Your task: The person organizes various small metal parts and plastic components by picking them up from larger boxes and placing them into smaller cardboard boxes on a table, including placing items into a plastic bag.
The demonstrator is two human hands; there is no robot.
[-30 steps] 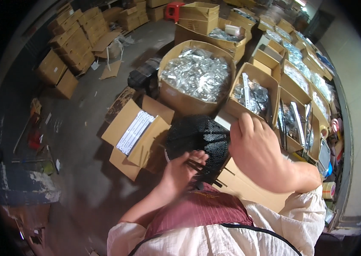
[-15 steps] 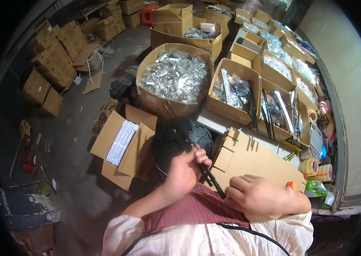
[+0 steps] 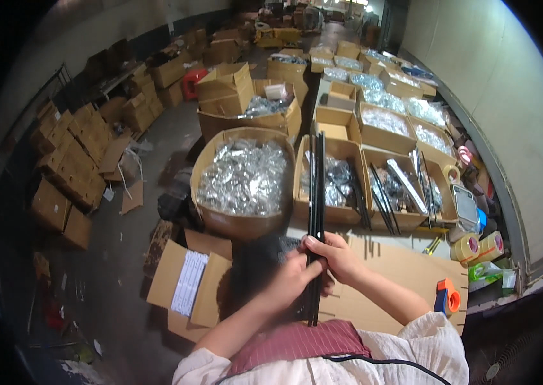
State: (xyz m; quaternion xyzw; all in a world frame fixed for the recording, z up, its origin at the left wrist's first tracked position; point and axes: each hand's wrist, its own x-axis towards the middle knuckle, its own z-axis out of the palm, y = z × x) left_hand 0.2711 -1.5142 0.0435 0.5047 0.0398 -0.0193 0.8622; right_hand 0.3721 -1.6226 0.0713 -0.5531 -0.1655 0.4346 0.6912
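Note:
A small bundle of long, thin black strips [image 3: 317, 192] stands nearly upright in front of me. My left hand [image 3: 294, 277] is closed around its lower part. Just above and to the right, my right hand [image 3: 341, 258] also grips the bundle, its thumb lying against the strips. The two hands touch or overlap there, so I cannot see all the fingers. Beneath the right forearm lies a flat piece of cardboard [image 3: 393, 273]. A dark seat with a mesh-like surface [image 3: 262, 256] is partly hidden behind my left hand.
An open carton [image 3: 213, 301] with white slotted strips stands at lower left. Behind it is a rounded carton [image 3: 239, 221] of clear plastic packets. Boxes of bagged parts and rods line the table. An orange-and-blue tape dispenser [image 3: 449, 298] and tape rolls [image 3: 464, 247] sit at right.
The view has tilted up toward the room. My right hand has come over to join my left on the black strips, which now stand upright instead of slanting.

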